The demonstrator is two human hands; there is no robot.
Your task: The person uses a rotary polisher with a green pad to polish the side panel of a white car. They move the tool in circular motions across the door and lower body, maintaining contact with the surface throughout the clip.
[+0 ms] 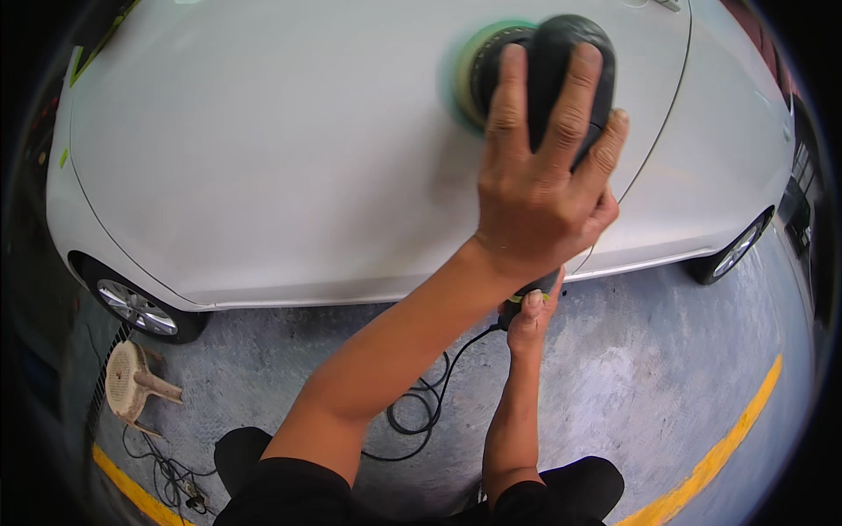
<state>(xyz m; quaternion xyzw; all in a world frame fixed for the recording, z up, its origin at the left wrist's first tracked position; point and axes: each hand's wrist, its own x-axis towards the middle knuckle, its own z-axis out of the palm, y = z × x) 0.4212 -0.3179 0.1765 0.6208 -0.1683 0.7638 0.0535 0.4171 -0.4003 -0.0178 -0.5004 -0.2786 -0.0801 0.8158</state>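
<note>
A dark car polisher (574, 74) rests with its green foam pad (469, 74) against the white car door panel (289, 158). The pad's rim is blurred by motion. From above, my left hand (544, 184) lies over the polisher's head, fingers spread around it and bearing on it. Lower down, below my left wrist, my right hand (531, 320) wraps the rear handle of the polisher, thumb on top. My left forearm and hand hide most of the tool's middle. A black power cord (478, 337) runs from the handle's end down to the floor.
A worn beige plastic stool (130, 381) lies tipped on its side near the wheel (136, 307) at left. Another wheel (737, 252) is at right. Cords and plugs (180, 486) lie at lower left. Yellow lines (715, 465) mark the grey floor. The loose cord coils between my arms.
</note>
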